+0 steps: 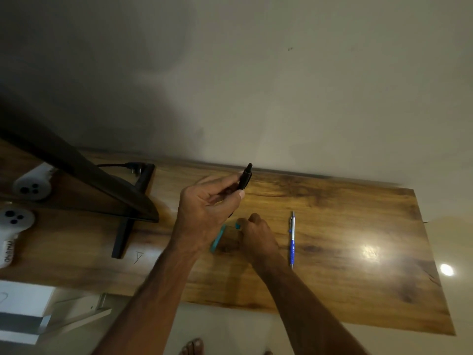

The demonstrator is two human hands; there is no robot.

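My left hand (204, 213) is raised above the wooden table (345, 226) and grips a black pen (245, 176) between thumb and fingers, its tip pointing up and away toward the wall. My right hand (256, 235) is low on the table with fingers curled round a teal object (238, 226); a teal strip (217, 239) shows just left of it, partly hidden by my left wrist. A blue and silver pen (292, 239) lies on the table to the right of my right hand, untouched.
A dark monitor (76, 170) on a black stand (125, 231) fills the left side, with a cable plugged in behind. A white controller (12, 231) lies at the far left, mirrored in the screen. The table's right half holds only light glare. White boxes (23, 311) sit below left.
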